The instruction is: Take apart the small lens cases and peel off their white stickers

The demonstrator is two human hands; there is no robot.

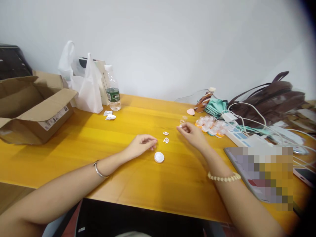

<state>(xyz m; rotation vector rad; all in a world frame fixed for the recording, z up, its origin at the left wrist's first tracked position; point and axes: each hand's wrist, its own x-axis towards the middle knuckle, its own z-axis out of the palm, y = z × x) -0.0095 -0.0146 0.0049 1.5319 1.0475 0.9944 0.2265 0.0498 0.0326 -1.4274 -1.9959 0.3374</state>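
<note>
My left hand (141,144) rests over the table with its fingers loosely curled and the thumb stretched out, with nothing seen in it. Just beyond its fingertips, a round white disc-shaped case or lid (159,157) lies on the wood. Two small white cut-out pieces, a wheel-like one (166,140) and a flatter one (165,133), lie between my hands. My right hand (191,133) has thumb and fingers pinched together; anything between them is too small to make out. Clear rings (183,119) lie right behind those fingertips.
On the left stand an open cardboard box (55,115), white plastic bags (87,90) and a water bottle (113,95), with foil packets (110,116) before them. On the right are clear-topped small containers (212,125), a power strip (237,136), cables, a brown bag (274,98) and a tablet-like device (237,168).
</note>
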